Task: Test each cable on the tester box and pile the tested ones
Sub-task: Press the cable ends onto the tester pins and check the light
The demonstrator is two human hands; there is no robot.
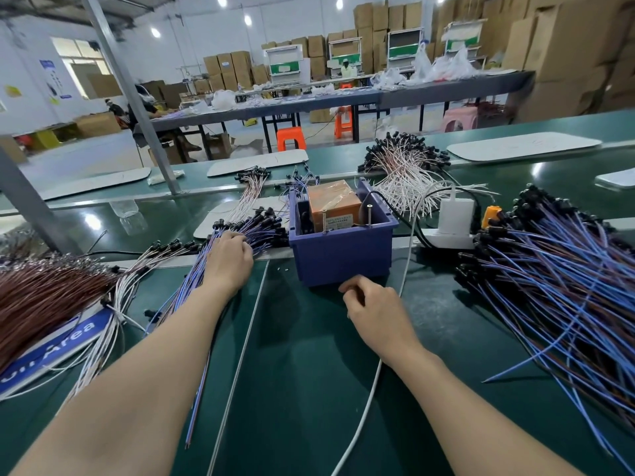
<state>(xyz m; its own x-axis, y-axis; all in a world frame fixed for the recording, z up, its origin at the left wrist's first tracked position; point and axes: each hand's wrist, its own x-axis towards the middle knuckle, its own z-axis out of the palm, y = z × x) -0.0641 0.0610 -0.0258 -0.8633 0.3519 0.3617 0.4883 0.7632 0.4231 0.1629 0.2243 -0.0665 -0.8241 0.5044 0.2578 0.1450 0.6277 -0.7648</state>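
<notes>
Tester box: blue bin on the green bench, an orange unit inside it and two upright screws at its front rim.
Left hand: just left of the box, lying on the cables near their black plugs, fingers bent down into them; whether it grasps one cannot be told.
Right hand: just in front of the box, off the bench pile, fingers clenched with thumb against forefinger, nothing seen in it.
Cables: blue-violet, fanned left of the box, plug ends nearest its wall.
Big pile: more blue and brown cables, spread right of the box.
White cables: heaped behind the box.
Brown wires: a thick bundle far left of the box.
Power strip: white, right of the box, with a charger plugged in.
White cord: runs from the box's right side forward, passing under the right wrist.
</notes>
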